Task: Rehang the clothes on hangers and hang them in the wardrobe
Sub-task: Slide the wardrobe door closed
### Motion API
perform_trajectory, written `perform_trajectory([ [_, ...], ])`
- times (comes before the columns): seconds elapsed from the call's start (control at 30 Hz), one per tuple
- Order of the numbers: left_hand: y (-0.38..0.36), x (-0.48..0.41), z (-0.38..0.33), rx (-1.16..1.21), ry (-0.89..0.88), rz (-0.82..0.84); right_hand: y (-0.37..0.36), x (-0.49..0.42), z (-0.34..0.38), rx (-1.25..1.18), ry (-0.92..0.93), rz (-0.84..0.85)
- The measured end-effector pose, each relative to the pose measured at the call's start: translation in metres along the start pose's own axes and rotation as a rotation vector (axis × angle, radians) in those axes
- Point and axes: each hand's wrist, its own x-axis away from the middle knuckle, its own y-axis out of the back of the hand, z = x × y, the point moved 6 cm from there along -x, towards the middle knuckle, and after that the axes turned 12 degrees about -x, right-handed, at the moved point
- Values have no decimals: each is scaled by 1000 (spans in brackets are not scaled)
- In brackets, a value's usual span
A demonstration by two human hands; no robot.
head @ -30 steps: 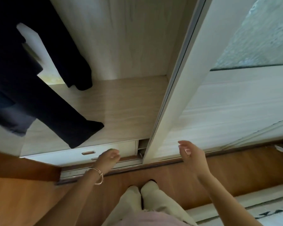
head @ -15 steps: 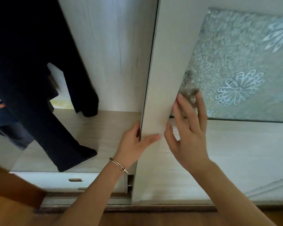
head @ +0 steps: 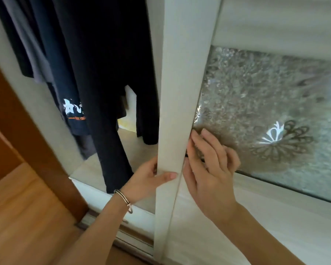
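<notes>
Landmark: sliding door (head: 180,92) of the wardrobe (head: 46,115), its pale edge upright mid-frame.

- Far left of door: brown wood panel (head: 17,121), wooden floor (head: 27,217) below it.
- Left of door, inside wardrobe: dark clothes (head: 103,64) hanging in a row. One navy shirt (head: 73,111) has a white print and an orange line near the hem. Dark trousers (head: 113,150) hang lowest, hem near the wardrobe's bottom shelf (head: 138,150). Hangers out of frame at top.
- Left hand (head: 151,180): wrapped around the door's edge, thumb across the front face, fingers behind it. Bracelet (head: 124,199) on the wrist.
- Right hand (head: 208,169): just right of door's edge, fingers spread narrow and flat against the door, tips at the frame beside the glass; holding nothing.
- Right of door's edge: frosted glass panel (head: 266,111) with flower pattern, pale wood strip below it.
</notes>
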Motion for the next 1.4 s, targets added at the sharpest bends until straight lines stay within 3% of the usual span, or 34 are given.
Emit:
perform_trajectory([
  [0.23, 94, 17, 31, -44, 83, -235, -70, -37, 59, -42, 47, 44],
  [0.53, 221, 30, 51, -258, 11, -515, -175, -85, 145, -27, 63, 104],
  [1.07, 427, 45, 89, -774, 265, -941, -333, -166, 274, -109, 273, 462],
  [1.27, 466, 46, 102, -588, 303, -1010, -369, -174, 298, -107, 292, 534],
  [1.4, 485, 48, 110, -601, 356, -968, -382, -180, 309, -100, 319, 533],
])
